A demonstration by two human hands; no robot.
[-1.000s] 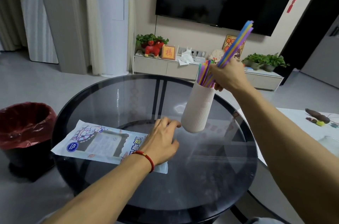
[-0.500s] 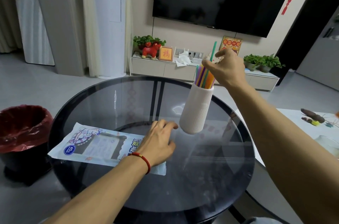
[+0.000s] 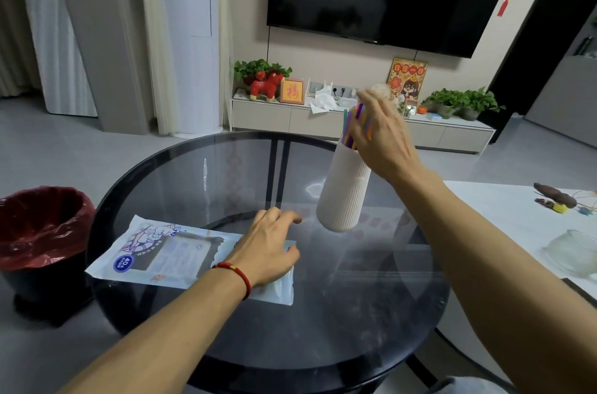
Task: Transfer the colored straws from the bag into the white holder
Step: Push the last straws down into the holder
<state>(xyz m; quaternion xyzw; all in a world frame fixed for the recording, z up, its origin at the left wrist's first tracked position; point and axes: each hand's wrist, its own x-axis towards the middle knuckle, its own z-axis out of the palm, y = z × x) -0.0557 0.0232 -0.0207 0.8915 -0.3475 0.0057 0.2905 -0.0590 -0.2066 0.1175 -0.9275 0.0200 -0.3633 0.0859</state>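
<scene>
Colored straws [image 3: 350, 125] stand bunched in the white holder [image 3: 345, 192], tips sticking out above its rim. Holder is ribbed, upright on the round glass table [image 3: 323, 313], right of ctr toward the far edge. Right hand [image 3: 382, 138] sits at the straw tops w/ fingers loosely spread – blurred, so contact w/ the straws cannot be told. Bag [image 3: 168, 256] lies flat on the glass, near-left of the holder. Left hand [image 3: 268, 248] rests palm-down on the bag's right end – fingers together, slightly curled. Red-lined bin [image 3: 42, 232] stands on the floor left of the table.
</scene>
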